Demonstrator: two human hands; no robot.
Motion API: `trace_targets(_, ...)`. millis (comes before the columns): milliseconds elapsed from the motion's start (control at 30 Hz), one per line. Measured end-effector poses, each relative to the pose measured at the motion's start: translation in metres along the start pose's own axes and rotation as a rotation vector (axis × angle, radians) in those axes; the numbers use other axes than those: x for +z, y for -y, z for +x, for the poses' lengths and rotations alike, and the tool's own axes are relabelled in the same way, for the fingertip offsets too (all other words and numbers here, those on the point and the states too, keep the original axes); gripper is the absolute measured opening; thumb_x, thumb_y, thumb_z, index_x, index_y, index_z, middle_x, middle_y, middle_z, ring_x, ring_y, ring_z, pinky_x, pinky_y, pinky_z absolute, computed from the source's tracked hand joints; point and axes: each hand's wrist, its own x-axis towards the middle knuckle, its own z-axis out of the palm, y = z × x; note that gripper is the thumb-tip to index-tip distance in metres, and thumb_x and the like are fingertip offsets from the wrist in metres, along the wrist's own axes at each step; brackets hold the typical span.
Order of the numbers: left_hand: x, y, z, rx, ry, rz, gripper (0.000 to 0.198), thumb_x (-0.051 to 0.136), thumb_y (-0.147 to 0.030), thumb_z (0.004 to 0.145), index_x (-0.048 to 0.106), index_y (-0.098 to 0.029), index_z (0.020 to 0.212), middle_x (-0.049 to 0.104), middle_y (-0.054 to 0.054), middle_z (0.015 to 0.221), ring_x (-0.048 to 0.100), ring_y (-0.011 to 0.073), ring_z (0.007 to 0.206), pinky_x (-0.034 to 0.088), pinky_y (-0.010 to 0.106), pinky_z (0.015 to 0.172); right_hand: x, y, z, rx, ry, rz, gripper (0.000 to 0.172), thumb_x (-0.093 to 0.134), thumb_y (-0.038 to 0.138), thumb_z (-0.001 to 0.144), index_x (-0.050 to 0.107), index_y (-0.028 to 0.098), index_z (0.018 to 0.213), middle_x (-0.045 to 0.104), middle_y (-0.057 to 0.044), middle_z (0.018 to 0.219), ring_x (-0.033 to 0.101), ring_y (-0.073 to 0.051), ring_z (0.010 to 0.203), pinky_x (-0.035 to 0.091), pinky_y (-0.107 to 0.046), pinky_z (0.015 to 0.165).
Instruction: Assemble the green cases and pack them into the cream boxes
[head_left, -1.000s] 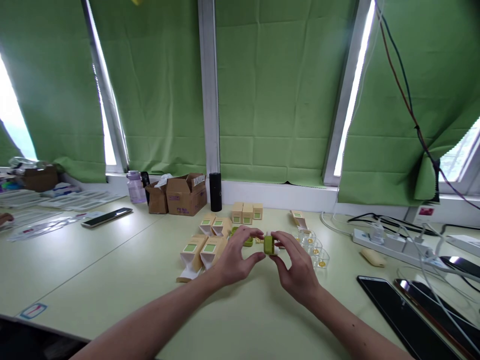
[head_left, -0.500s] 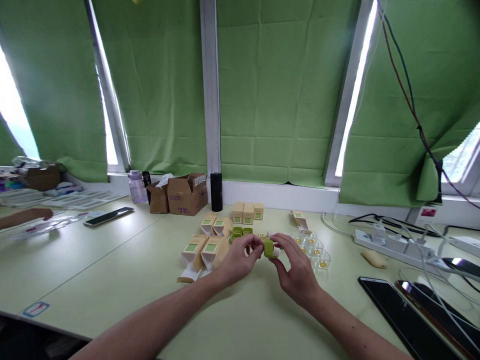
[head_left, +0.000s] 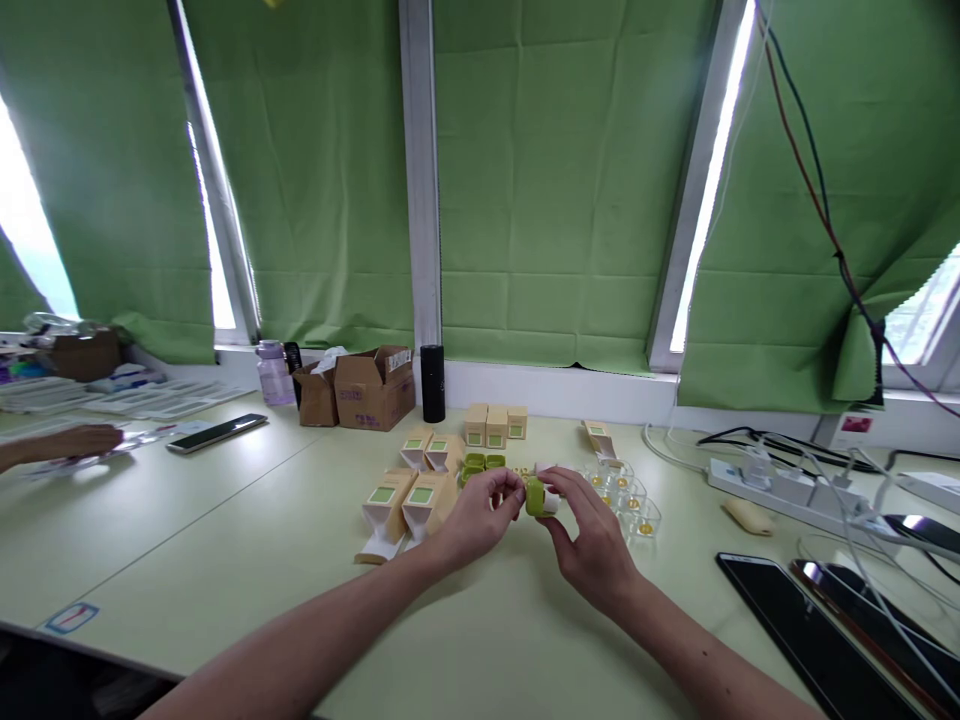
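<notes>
A small green container with a white part [head_left: 535, 497] is held above the table between the thumb and fingers of my right hand [head_left: 592, 535]. My left hand [head_left: 487, 515] is at the green side of this container, its thumb and fingers pinched together; whatever they pinch is too small to make out. Just behind my left hand are several green square cups [head_left: 474, 461], partly covered by it. Clear cups with yellow pieces inside [head_left: 646, 527] stand to the right, behind my right hand. Tan boxes with opened flaps [head_left: 427, 497] lie left of my left hand.
Closed tan boxes [head_left: 496, 428] stand behind, and an opened one [head_left: 598, 436] lies at back right. A power strip [head_left: 780, 502] with cables and a black tablet [head_left: 795, 610] are on the right. Cardboard boxes [head_left: 375, 392] and a black bottle [head_left: 433, 384] stand back left. Another person's hand [head_left: 94, 440] is far left.
The green container has tilted slightly and shifted a little left in my right hand. My left hand stays pinched beside it. The other person's hand has moved right.
</notes>
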Motion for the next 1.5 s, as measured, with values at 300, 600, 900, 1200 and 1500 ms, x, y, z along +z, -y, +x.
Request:
trace_targets(300,-0.0005,-0.0015,-0.0003,-0.013,-0.009,0.008,0.019,0.060,-0.034,0.090,0.060,-0.019,0.078,0.060,0.000,0.070,0.056,0.0157,0.067,0.045,0.028,0.066,0.0007,-0.0014,-0.0008,0.014,0.008,0.009,0.044,0.055,0.016,0.098,0.054,0.025,0.140,0.069,-0.014,0.128,0.066,-0.032,0.123,0.062,-0.055,0.100)
trace_targets(600,-0.0014,0.0003,-0.0005,-0.030,-0.015,0.020,0.019,0.061,-0.035,0.089,0.061,-0.019,0.080,0.061,0.000,0.070,0.057,0.0162,0.067,0.045,0.028,0.066,0.0013,-0.0026,-0.0014,0.020,0.013,0.010,0.043,0.055,0.016,0.098,0.053,0.025,0.140,0.069,-0.014,0.128,0.066,-0.031,0.122,0.062,-0.054,0.099)
trace_targets(900,-0.0013,0.0008,0.0002,-0.035,-0.020,0.022,0.020,0.061,-0.036,0.090,0.061,-0.019,0.080,0.060,0.000,0.069,0.056,0.0157,0.067,0.044,0.027,0.066,0.0012,-0.0030,-0.0015,0.018,0.014,0.016,0.043,0.054,0.015,0.097,0.053,0.025,0.140,0.069,-0.014,0.129,0.065,-0.032,0.123,0.062,-0.054,0.099)
trace_targets(1200,-0.0027,0.0037,0.0007,-0.041,-0.019,0.010,0.020,0.061,-0.036,0.090,0.061,-0.018,0.081,0.060,0.000,0.070,0.056,0.0158,0.067,0.043,0.028,0.065,0.0002,-0.0035,-0.0011,0.030,0.015,0.008,0.042,0.055,0.015,0.097,0.054,0.025,0.137,0.069,-0.014,0.128,0.066,-0.031,0.121,0.062,-0.052,0.098)
trace_targets(1500,-0.0041,0.0009,0.0009,-0.053,-0.018,0.001,0.022,0.062,-0.038,0.089,0.059,-0.018,0.079,0.059,-0.001,0.068,0.054,0.0154,0.066,0.040,0.027,0.064,-0.0003,-0.0055,-0.0017,0.064,0.025,0.012,0.040,0.056,0.015,0.096,0.055,0.024,0.135,0.068,-0.014,0.128,0.065,-0.030,0.121,0.061,-0.052,0.099)
